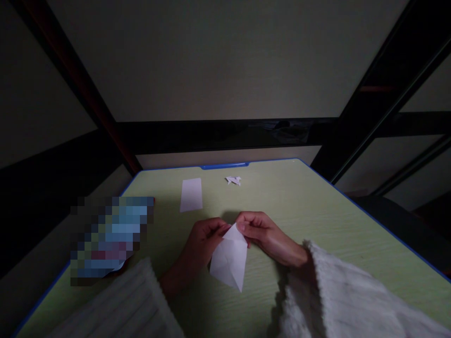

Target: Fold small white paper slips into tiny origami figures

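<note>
A folded sheet of white paper [229,262] is held up between my two hands, its pointed top toward the far side and another corner hanging toward me. My left hand [207,236] pinches its upper left edge with thumb and fingers. On the other side, my right hand [265,235] is closed on the paper near the top point, thumb on the front face. Some fingertips are hidden behind the paper. Beyond my hands lies a small folded paper figure [233,180], and left of it a flat white paper rectangle [191,195].
The light wooden table [310,202] has a blue rim, with a blue handle-like strip [225,165] at its far edge. A pixelated, blurred-out object [116,239] lies on the left side. Pale panels with dark frames stand behind the table. A dark rounded shape [394,230] is beyond the right edge.
</note>
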`<state>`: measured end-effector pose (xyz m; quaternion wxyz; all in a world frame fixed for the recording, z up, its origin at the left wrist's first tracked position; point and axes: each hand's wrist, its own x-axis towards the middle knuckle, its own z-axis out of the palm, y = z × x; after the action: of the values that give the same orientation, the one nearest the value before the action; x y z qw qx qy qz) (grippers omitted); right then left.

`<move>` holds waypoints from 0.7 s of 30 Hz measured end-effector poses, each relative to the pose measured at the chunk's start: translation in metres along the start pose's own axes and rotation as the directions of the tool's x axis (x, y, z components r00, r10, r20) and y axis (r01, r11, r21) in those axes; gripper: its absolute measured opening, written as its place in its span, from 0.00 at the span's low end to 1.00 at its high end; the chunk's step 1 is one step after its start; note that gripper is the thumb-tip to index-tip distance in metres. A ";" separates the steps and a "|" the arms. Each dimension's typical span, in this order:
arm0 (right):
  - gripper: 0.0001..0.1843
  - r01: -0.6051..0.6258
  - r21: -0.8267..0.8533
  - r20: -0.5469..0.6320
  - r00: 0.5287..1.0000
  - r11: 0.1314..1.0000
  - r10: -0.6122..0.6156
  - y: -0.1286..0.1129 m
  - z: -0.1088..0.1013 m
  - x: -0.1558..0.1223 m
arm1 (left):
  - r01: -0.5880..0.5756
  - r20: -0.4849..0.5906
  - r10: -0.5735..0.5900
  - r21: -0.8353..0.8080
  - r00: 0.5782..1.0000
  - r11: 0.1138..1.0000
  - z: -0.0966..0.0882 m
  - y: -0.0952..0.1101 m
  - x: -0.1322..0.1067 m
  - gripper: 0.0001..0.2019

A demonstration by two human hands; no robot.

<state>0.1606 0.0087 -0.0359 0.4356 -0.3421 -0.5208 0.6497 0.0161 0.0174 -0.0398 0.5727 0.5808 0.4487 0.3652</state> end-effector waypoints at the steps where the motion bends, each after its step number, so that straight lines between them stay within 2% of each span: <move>1: 0.13 0.008 -0.024 -0.002 1.000 1.000 -0.008 0.000 0.000 0.000 | 0.001 0.005 -0.001 0.000 1.000 1.000 0.000 0.000 0.000 0.11; 7: 0.11 -0.040 -0.092 0.025 0.999 0.995 0.042 -0.002 0.002 -0.001 | -0.016 -0.041 0.017 0.026 0.999 1.000 -0.001 0.000 0.000 0.11; 12: 0.13 -0.077 -0.132 -0.022 0.997 0.988 0.075 -0.003 0.003 0.001 | -0.011 -0.031 0.012 0.021 0.999 1.000 -0.002 -0.002 0.001 0.11; 15: 0.13 -0.079 -0.119 -0.028 0.997 0.990 0.077 -0.002 0.002 0.001 | 0.001 -0.017 0.000 0.032 1.000 0.999 -0.003 -0.002 0.001 0.10; 21: 0.15 -0.059 -0.051 0.022 0.998 0.997 0.060 -0.002 0.002 -0.001 | -0.017 -0.083 0.023 0.077 0.996 0.997 -0.003 -0.002 -0.001 0.10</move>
<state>0.1598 0.0074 -0.0332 0.4012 -0.3608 -0.5315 0.6529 0.0129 0.0173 -0.0414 0.5272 0.5909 0.4799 0.3777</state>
